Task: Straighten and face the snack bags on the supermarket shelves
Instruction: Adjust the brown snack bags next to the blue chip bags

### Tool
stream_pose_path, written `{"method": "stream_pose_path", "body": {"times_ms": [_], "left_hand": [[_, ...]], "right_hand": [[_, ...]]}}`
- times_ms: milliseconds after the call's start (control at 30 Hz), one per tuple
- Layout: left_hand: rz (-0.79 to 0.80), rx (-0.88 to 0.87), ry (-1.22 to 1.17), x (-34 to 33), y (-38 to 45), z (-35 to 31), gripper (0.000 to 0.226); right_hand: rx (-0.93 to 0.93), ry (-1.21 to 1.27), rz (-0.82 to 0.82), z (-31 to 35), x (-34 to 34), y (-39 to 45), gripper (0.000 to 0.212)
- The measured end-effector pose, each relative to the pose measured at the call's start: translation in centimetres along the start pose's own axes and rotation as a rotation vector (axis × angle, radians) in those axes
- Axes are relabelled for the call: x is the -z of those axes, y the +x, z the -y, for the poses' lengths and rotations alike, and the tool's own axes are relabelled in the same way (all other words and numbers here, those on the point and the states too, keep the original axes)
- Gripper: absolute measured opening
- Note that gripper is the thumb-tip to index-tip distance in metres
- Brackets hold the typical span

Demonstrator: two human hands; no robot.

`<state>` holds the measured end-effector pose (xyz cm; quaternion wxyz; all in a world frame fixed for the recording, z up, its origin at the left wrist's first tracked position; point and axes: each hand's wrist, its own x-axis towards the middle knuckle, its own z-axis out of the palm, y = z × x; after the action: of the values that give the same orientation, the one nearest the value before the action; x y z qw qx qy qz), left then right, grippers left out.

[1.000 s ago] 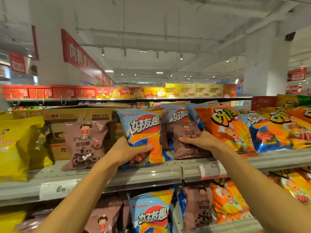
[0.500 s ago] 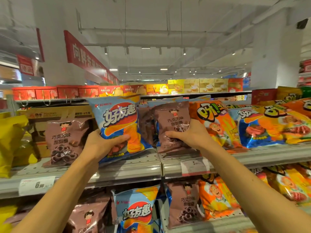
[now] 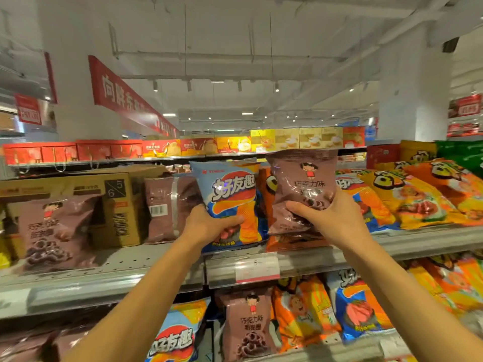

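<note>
My left hand (image 3: 209, 227) grips the lower part of a blue and orange chip bag (image 3: 230, 194), held upright above the front of the grey shelf (image 3: 146, 273). My right hand (image 3: 329, 218) grips a brown chocolate-ring snack bag (image 3: 303, 178), lifted upright beside the blue one, its front facing me. Another brown bag (image 3: 56, 231) leans on the shelf at the left. A third brown bag (image 3: 167, 207) stands further back with its barcode side out. Orange bags (image 3: 418, 199) lie overlapping on the right.
A cardboard carton (image 3: 115, 202) sits at the back left of the shelf. A price tag (image 3: 257, 266) hangs on the shelf edge. The lower shelf (image 3: 339, 348) holds more blue, brown and orange bags. Red and yellow boxes (image 3: 183, 147) line the top shelf.
Both hands have lifted their bags off the shelf and raised them. The brown bag in my right hand has come up level with the blue one, and the view has shifted left.
</note>
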<state>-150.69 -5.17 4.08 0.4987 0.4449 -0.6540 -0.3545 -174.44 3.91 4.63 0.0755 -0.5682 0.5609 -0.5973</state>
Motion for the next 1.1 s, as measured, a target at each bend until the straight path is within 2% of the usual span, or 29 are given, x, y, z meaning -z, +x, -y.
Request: {"method": "stream_pose_path", "body": {"times_ms": [100, 333, 467, 567, 633, 733, 800, 900, 967, 1100], "left_hand": [[0.076, 0.019, 0.075, -0.7, 0.4, 0.2, 0.03], [0.225, -0.01, 0.146, -0.9, 0.5, -0.1, 0.017], [0.221, 0.037, 0.141, -0.3, 0.1, -0.2, 0.02], [0.108, 0.0, 0.327, 2.0, -1.1, 0.1, 0.027], [-0.044, -0.103, 0.505, 4.3, -2.2, 1.1, 0.039], [-0.236, -0.254, 0.783, 8.4, -5.1, 3.1, 0.048], [-0.323, -0.319, 1.012, 10.7, -7.4, 4.5, 0.043], [-0.42, -0.455, 1.207, 13.1, -10.2, 6.4, 0.023], [-0.431, -0.473, 1.274, 13.7, -11.2, 7.3, 0.013], [-0.402, -0.541, 1.287, 14.3, -11.6, 8.4, 0.009]], "right_hand": [[0.007, 0.003, -0.013, -1.0, 1.0, -0.2, 0.069], [0.033, 0.024, 0.018, -0.8, 0.1, -1.1, 0.073], [0.088, 0.033, 0.027, 0.4, -2.2, -1.8, 0.056], [0.098, 0.019, 0.05, 1.6, -4.5, -2.2, 0.069], [0.099, 0.031, 0.065, 2.6, -6.5, -2.5, 0.08], [0.106, 0.068, 0.085, 4.4, -9.8, -3.1, 0.081], [0.105, 0.107, 0.105, 5.8, -12.5, -3.7, 0.08], [0.113, 0.139, 0.135, 7.8, -16.8, -4.7, 0.078], [0.119, 0.123, 0.16, 8.6, -19.6, -5.1, 0.081], [0.036, 0.004, 0.235, 9.0, -23.5, -4.6, 0.091]]}}
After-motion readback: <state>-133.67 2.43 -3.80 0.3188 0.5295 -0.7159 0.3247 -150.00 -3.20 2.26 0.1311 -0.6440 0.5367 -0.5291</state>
